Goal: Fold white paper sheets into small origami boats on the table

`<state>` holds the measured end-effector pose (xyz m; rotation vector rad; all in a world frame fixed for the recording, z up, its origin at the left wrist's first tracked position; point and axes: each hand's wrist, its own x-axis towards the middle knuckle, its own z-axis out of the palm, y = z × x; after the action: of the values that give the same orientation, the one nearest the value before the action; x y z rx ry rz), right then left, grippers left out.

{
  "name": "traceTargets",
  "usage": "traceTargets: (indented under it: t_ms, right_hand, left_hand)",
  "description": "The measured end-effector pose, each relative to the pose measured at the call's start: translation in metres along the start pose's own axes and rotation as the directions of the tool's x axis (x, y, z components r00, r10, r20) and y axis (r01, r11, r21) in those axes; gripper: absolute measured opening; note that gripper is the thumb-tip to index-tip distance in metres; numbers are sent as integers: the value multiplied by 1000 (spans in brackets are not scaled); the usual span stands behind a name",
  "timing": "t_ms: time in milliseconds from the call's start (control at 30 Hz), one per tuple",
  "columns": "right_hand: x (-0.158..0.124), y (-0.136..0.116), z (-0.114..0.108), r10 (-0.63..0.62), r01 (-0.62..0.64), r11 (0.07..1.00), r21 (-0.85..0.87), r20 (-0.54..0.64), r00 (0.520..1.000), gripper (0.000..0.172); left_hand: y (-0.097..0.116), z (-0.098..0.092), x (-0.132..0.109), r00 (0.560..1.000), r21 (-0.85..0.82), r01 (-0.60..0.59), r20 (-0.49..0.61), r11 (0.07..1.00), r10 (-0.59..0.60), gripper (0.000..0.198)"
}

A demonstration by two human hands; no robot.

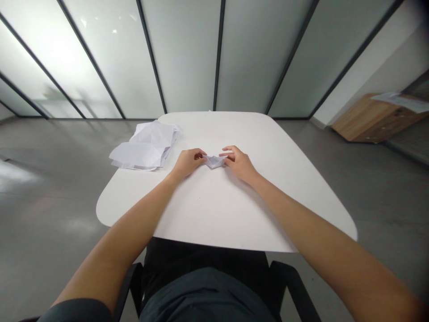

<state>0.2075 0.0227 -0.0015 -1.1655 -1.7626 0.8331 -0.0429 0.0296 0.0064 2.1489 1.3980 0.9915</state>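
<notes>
A small folded paper boat (215, 161), white and pointed at both ends, is held low over the middle of the white table (221, 214). My left hand (189, 162) pinches its left end between thumb and fingers. At the right end, my right hand (240, 163) grips the tip with thumb and forefinger, its other fingers raised a little. Both tips of the paper are partly hidden by my fingers. I cannot tell whether its base touches the tabletop.
A loose stack of creased white paper sheets (144, 147) lies at the table's left edge, partly overhanging it. Frosted glass panels (187, 53) stand behind the table. A wooden cabinet (375, 118) is at the far right. Black chair armrests (291, 281) flank my lap.
</notes>
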Motion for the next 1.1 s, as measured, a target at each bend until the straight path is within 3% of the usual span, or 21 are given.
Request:
traceTargets:
  t_ms: [267,400,567,700,867,967,1100]
  right_hand:
    - [-7,-9,6,-76,82,988,-129,49,996,45]
    - [-5,-8,9,-94,117,952,-283,93,991,49]
    - [-7,-15,16,-128,204,775,-598,168,977,52]
    - [-10,-30,21,-89,226,623,-749,219,972,56]
    - [-12,-44,28,-79,263,541,-799,263,961,54]
    - [-12,-45,30,-102,283,545,-789,273,957,52]
    - [-11,-37,29,-135,308,581,-754,283,949,64]
  left_hand:
    - [11,2,-2,996,28,-65,70,997,63,19]
    - [14,3,-3,993,96,-89,86,991,81,21]
    - [22,5,-3,987,215,-135,112,967,112,21]
    - [26,9,-2,987,352,-149,115,924,116,21]
    - [29,12,-3,989,465,-142,91,874,112,19]
    - [30,11,-2,990,475,-140,96,869,107,18]
    - [29,11,0,991,457,-124,105,880,85,17]
